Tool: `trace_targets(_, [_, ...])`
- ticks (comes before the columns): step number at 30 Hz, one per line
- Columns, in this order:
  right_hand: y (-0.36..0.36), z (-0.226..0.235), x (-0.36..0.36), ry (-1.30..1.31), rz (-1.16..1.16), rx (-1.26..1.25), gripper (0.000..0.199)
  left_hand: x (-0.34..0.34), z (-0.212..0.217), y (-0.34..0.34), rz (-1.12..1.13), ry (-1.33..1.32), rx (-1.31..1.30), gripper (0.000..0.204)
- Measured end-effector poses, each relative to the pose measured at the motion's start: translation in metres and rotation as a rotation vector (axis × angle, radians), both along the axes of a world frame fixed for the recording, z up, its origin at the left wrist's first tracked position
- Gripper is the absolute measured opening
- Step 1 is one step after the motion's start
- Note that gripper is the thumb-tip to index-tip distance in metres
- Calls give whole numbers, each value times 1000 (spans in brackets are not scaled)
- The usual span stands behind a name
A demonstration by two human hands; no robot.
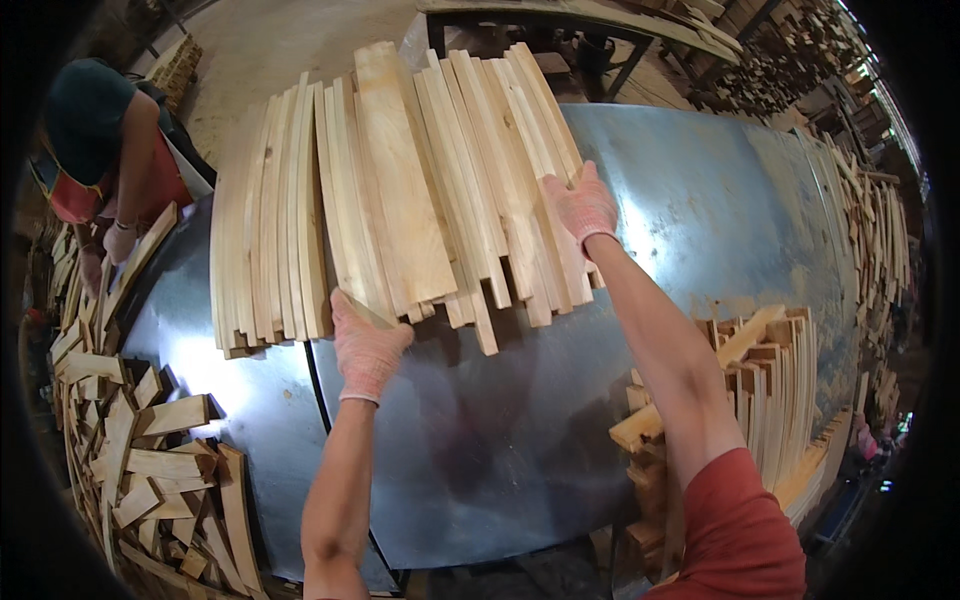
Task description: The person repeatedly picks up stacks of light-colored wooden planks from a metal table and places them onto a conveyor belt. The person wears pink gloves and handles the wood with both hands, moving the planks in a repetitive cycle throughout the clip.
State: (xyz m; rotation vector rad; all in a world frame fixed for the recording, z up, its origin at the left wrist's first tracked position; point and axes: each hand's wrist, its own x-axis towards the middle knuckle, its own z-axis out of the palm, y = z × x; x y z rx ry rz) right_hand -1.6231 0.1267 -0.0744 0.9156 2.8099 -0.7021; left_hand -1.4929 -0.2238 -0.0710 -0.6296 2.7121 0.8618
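A wide row of pale wooden slats (270, 210) lies side by side on a metal-topped table, with uneven near ends. One broader board (395, 190) rests on top of the row. My left hand (367, 345), in a pinkish work glove, grips the near end of the right-hand group, its fingers at the gap between the two groups and its thumb along the slat ends. On the far right edge of that group is my right hand (585, 208), gloved alike, thumb over the top and fingers along the outer side. The slats hide some fingertips.
The shiny metal tabletop (480, 440) has a seam at left. A heap of short wood offcuts (165, 465) lies at lower left. Stacked slats (770, 385) stand at right, beneath my forearm. Another person (120, 160) handles wood at far left. A bench (570, 22) stands behind.
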Motion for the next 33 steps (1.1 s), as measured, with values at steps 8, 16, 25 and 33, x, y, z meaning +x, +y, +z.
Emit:
trace_targets(8, [-47, 23, 114, -7, -161, -159, 75, 87, 17, -49, -35, -45, 65, 99])
trace_targets(16, [-87, 15, 286, -143, -326, -112, 87, 228, 34, -93, -112, -75, 153, 101])
trace_targets(25, [-128, 20, 471, -219, -369, -97, 102, 391, 40, -136, -109, -135, 62, 119])
trace_targets(33, [-137, 29, 637, -187, -342, -171, 97, 570, 38, -153, -82, -165, 17, 123])
